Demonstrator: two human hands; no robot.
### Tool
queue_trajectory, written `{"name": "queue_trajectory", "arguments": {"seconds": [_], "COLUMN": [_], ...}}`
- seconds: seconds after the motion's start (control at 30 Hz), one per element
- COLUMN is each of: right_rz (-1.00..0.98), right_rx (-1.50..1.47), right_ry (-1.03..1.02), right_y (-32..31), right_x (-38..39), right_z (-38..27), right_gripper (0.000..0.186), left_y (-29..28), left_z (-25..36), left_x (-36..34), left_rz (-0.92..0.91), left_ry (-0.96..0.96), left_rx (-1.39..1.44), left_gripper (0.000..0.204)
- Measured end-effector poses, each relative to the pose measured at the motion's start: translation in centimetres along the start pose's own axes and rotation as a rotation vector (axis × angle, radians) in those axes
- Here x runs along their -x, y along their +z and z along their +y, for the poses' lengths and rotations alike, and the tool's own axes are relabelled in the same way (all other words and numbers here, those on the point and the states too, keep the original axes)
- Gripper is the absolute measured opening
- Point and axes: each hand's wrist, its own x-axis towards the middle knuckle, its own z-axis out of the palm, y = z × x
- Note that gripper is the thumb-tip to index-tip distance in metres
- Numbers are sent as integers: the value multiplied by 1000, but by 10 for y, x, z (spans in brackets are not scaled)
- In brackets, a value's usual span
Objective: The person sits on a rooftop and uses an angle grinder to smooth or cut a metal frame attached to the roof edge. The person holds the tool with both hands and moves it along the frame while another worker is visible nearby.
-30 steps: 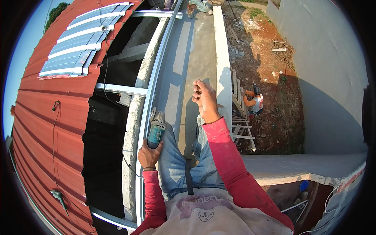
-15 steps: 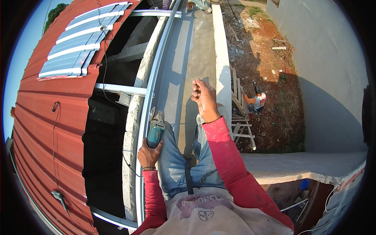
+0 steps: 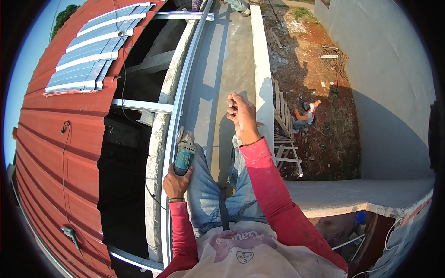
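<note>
My left hand [image 3: 177,184] grips a teal angle grinder [image 3: 184,159] beside the long silver metal channel [image 3: 181,97], its disc guard upward and its cord hanging left. My right hand [image 3: 242,113] is raised over the concrete walkway [image 3: 234,69], fingers curled closed; whatever is in them, if anything, I cannot make out. My denim-clad legs [image 3: 204,176] stretch out below both hands.
Left are a red corrugated roof [image 3: 55,153], loose silver sheets [image 3: 83,60] and a dark opening [image 3: 120,185]. Right, past the ledge [image 3: 262,69], lie timber pieces [image 3: 282,120], a worker below [image 3: 307,116] and a grey wall [image 3: 380,92]. Another person's foot [image 3: 243,11] is at the top.
The worker on the ground below has shifted and turned, with an orange-sleeved arm now stretched toward the right. My hands and the grinder have hardly moved.
</note>
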Motion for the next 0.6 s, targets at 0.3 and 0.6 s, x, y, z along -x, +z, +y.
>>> {"name": "queue_trajectory", "arguments": {"seconds": [0.3,0.6], "right_rz": [10,0], "right_rx": [-7,-17], "right_ry": [-10,-12], "right_y": [0,0], "right_x": [0,0], "right_z": [0,1], "right_gripper": [16,15], "left_y": [2,3], "left_z": [-3,-5], "left_x": [0,0], "left_rz": [12,19], "left_ry": [15,19], "left_rx": [3,7], "left_gripper": [82,82]}}
